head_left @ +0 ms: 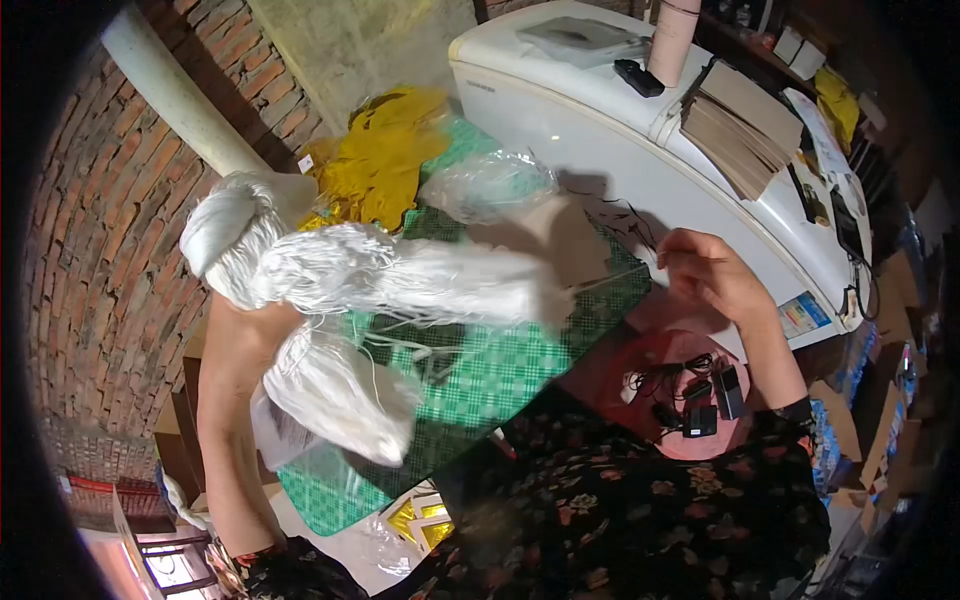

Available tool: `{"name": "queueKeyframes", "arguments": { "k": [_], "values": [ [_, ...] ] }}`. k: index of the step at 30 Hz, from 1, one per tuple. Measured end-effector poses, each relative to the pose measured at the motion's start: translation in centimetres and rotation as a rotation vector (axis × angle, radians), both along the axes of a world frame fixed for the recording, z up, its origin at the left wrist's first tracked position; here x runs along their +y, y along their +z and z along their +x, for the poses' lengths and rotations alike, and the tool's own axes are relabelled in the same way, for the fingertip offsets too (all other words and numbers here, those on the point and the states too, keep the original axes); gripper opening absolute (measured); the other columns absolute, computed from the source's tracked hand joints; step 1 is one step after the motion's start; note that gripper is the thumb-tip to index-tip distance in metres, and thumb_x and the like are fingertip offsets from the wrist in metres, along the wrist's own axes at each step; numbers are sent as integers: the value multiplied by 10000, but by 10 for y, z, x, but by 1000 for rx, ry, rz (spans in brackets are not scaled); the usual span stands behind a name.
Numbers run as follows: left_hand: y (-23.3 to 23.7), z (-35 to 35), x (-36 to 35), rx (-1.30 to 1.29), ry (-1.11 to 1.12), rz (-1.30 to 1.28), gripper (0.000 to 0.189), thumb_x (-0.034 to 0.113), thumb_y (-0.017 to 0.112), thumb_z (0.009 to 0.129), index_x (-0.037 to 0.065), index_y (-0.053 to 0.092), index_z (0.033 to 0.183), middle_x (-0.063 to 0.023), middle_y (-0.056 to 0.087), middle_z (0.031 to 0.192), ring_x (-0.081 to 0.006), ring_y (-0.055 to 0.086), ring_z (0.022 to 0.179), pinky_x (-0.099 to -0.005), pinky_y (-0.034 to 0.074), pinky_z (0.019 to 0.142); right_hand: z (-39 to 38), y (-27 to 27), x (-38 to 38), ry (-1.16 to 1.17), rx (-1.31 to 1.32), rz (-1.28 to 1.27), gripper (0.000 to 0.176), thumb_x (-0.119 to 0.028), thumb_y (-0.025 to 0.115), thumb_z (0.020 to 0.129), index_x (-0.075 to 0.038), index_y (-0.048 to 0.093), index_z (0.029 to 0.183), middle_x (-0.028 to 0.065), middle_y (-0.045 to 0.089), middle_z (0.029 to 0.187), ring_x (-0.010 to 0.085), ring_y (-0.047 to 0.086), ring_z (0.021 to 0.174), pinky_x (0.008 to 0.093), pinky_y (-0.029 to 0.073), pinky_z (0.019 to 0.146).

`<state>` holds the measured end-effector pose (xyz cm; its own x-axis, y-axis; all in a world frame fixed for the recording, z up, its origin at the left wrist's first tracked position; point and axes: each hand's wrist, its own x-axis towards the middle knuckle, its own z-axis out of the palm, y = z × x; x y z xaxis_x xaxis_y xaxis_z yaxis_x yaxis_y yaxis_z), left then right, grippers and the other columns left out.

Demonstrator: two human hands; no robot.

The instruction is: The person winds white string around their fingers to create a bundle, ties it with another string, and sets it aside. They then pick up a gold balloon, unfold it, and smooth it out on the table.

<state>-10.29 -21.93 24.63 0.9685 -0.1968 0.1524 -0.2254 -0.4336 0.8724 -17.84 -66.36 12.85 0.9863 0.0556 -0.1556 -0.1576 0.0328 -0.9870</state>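
A large skein of white string (330, 268) hangs in several thick tufts over the table, and its right-hand end is smeared by motion. My left hand (255, 325) is under the skein and grips it, its fingers covered by the strands. To the right, my right hand (712, 272) is raised near the table's far right corner, fingers bent in towards the thumb. A thin line runs from near the string's blurred end towards these fingertips; I cannot tell what is pinched there. Beneath the string lies a green checked cloth (490, 375).
Yellow plastic (385, 150) and a clear plastic bag (490, 187) lie at the table's back. A white chest freezer (570, 110) carries stacked brown cardboard (742, 125). By my right forearm, a red stool (650, 360) holds black adapters (700, 420). A brick wall (130, 220) rises at left.
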Motion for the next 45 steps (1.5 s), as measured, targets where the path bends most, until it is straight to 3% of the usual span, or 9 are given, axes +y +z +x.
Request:
{"name": "queueKeyframes", "arguments": {
  "k": [6,10,17,24,33,36,37,41,45],
  "values": [
    [-4,-7,2,157,25,-238,525,20,689,755,-47,547,1256,-113,656,1122,-182,642,983,-316,505,856,-9,-36,-5,-150,23,-154,82,-71,564,932,-8,596,973,1,539,705,74,520,611,237,396,527],
    [-7,-9,-6,197,-15,-313,557,17,707,753,-55,531,1276,-132,647,1169,-196,647,1006,-321,503,885,-2,-18,14,259,24,-151,196,-223,616,958,-29,634,980,37,678,894,93,608,778,228,475,688],
    [1,-12,-48,71,-105,-117,512,70,708,782,-39,547,1256,-98,652,1141,-186,619,1035,-307,480,912,43,-5,138,189,-398,312,380,-325,547,986,15,530,1157,152,651,1059,217,644,968,362,560,781],
    [-6,-15,-89,-35,-249,-50,444,173,726,817,-39,552,1166,-79,588,1029,-212,554,950,-327,467,859,44,19,232,389,-509,315,375,-28,685,871,7,560,1223,71,629,1138,138,577,1049,326,464,920],
    [0,29,-16,82,-264,-47,579,317,689,878,-31,552,1320,-152,548,1345,-209,494,1248,-356,386,1044,192,77,144,83,-1218,-407,277,-140,610,857,-12,616,1102,117,675,1019,213,646,1014,341,490,894],
    [-27,55,-1,17,-205,51,541,314,700,893,11,565,1320,-131,501,1406,-238,456,1307,-387,390,1062,237,134,130,96,-159,526,876,-567,717,811,54,418,1351,166,512,1327,227,469,1260,390,360,1075],
    [-31,61,4,49,-179,27,525,295,696,898,5,565,1316,-132,499,1405,-235,457,1305,-382,396,1057,253,134,124,-27,-755,267,624,-429,665,847,44,515,1226,154,607,1168,250,580,1078,397,458,961],
    [-47,79,32,153,-54,-66,424,183,662,912,-19,577,1275,-134,496,1400,-228,477,1284,-357,417,1028,335,198,83,-232,-526,815,288,-110,458,869,81,601,1030,222,681,986,367,690,900,532,570,846],
    [-75,89,74,169,95,-55,376,173,643,912,-19,592,1231,-134,519,1375,-235,517,1237,-359,434,1004,424,205,-13,-151,-571,725,223,-311,581,892,-130,682,974,138,709,854,286,670,785,426,552,798]
  ]
}}
